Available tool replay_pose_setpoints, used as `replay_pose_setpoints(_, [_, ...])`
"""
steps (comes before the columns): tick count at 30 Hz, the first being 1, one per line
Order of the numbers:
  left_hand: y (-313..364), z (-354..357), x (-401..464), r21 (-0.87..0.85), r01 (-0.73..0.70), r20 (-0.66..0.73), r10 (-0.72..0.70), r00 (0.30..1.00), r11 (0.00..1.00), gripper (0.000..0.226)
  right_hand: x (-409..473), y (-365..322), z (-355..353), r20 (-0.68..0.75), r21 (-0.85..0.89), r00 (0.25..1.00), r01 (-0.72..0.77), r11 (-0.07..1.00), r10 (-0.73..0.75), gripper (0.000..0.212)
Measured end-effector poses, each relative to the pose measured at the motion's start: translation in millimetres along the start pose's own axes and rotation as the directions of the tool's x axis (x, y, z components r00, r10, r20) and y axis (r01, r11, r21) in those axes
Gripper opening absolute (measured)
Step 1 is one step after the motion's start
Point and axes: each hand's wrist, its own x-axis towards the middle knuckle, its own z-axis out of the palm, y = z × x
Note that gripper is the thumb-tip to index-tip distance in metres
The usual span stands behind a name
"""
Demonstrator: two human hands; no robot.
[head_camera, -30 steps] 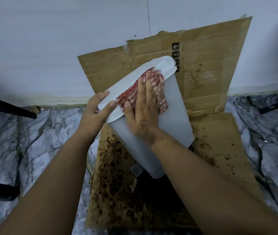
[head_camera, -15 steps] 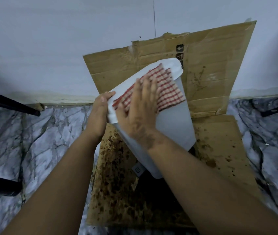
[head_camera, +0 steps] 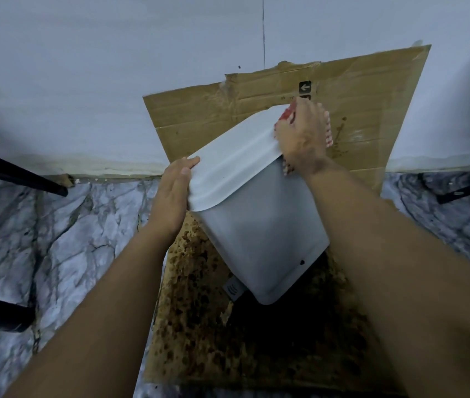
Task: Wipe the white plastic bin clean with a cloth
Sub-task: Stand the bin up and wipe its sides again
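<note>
The white plastic bin is tilted over stained cardboard, its lid end raised toward the wall. My left hand holds the lid's left edge, thumb on top. My right hand is curled over the bin's far right corner and presses a red-and-white checked cloth against it. Only small bits of the cloth show around my fingers; the rest is hidden under the hand.
Brown, heavily stained cardboard covers the marble floor and stands up against the white wall behind the bin. Black furniture legs reach in from the left and another from the right.
My right hand has slid the cloth from the lid's middle up and right to the far corner, where it now curls over the edge. My left hand keeps hold of the left edge.
</note>
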Motion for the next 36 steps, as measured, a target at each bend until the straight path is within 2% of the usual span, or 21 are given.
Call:
replay_pose_setpoints(1, [0.8, 0.8, -0.2, 0.001, 0.001, -0.004, -0.001, 1.0, 1.0, 0.053, 4.1, 3.4, -3.4, 0.001, 0.033, 1.0, -0.025, 0.999, 0.025, 0.055])
replay_pose_setpoints(3, [2.1, 2.6, -0.9, -0.001, 0.0, -0.014, 0.0, 1.0, 1.0, 0.052, -5.0, 5.5, 4.4, -0.031, 0.076, 0.998, -0.058, 0.995, 0.061, 0.064])
replay_pose_setpoints(5, [2.6, 4.6, -1.2, -0.003, -0.01, -0.026, 0.01, 1.0, 1.0, 0.051, -37.8, -2.8, 26.4, -0.198, 0.071, 0.98, -0.013, 0.997, 0.027, 0.081])
replay_pose_setpoints(7, [1.2, 5.1, -0.8, -0.007, -0.015, -0.035, 0.015, 0.999, 1.0, 0.05, -84.6, -20.5, 56.4, -0.32, 0.106, 0.947, 0.072, 0.992, -0.034, 0.084])
replay_pose_setpoints(9, [-1.0, 3.9, 0.9, -0.035, -0.012, -0.04, 0.011, 0.999, 0.999, 0.045, -138.3, -43.5, 88.4, -0.308, 0.111, 0.945, 0.154, 0.982, -0.114, 0.085])
replay_pose_setpoints(12, [-2.5, 2.8, 3.2, -0.014, -0.029, -0.044, 0.028, 0.999, 0.999, 0.043, -201.6, -63.5, 121.8, -0.2, 0.046, 0.965, 0.18, 0.983, -0.168, 0.087])
replay_pose_setpoints(17, [-3.9, 3.0, 3.4, -0.017, -0.011, -0.048, 0.01, 0.999, 1.0, 0.052, -182.9, -37.3, 110.4, -0.289, 0.173, 0.949, 0.184, 0.968, -0.129, 0.073])
replay_pose_setpoints(19, [-5.4, 3.0, 3.1, -0.011, -0.01, -0.039, 0.01, 0.999, 1.0, 0.053, -148.4, -8.5, 99.7, -0.349, 0.209, 0.936, 0.133, 0.969, -0.054, 0.067])
replay_pose_setpoints(21, [-5.7, 2.9, 2.2, -0.001, -0.006, -0.032, 0.006, 0.999, 1.0, 0.052, -114.4, 24.8, 92.7, -0.43, 0.162, 0.902, 0.026, 0.986, 0.047, 0.064])
replay_pose_setpoints(24, [-3.4, 3.6, 0.1, -0.008, -0.004, -0.023, 0.004, 1.0, 1.0, 0.05, -99.2, 66.8, 89.5, -0.392, 0.199, 0.884, -0.189, 0.961, 0.255, 0.072])
replay_pose_setpoints(28, [-2.1, 0.0, 0.2, -0.003, -0.024, -0.012, 0.024, 1.0, 1.0, 0.046, -140.7, 100.5, 106.2, -0.341, 0.241, 0.86, -0.311, 0.919, 0.38, 0.076])
replay_pose_setpoints(31, [-1.7, -4.1, 2.8, -0.02, -0.019, 0.009, 0.019, 1.0, 1.0, 0.041, -189.1, 110.5, 131.4, -0.351, 0.223, 0.808, -0.419, 0.88, 0.474, 0.076])
replay_pose_setpoints(34, [-0.4, -2.4, 4.7, -0.071, 0.012, 0.003, -0.012, 1.0, 0.997, 0.035, -232.6, 104.4, 148.4, -0.348, 0.254, 0.81, -0.403, 0.879, 0.472, 0.081])
replay_pose_setpoints(36, [-0.1, -1.5, 6.2, -0.08, 0.021, -0.008, -0.022, 1.0, 0.997, 0.032, -249.5, 82.9, 152.1, -0.281, 0.315, 0.829, -0.396, 0.863, 0.483, 0.083])
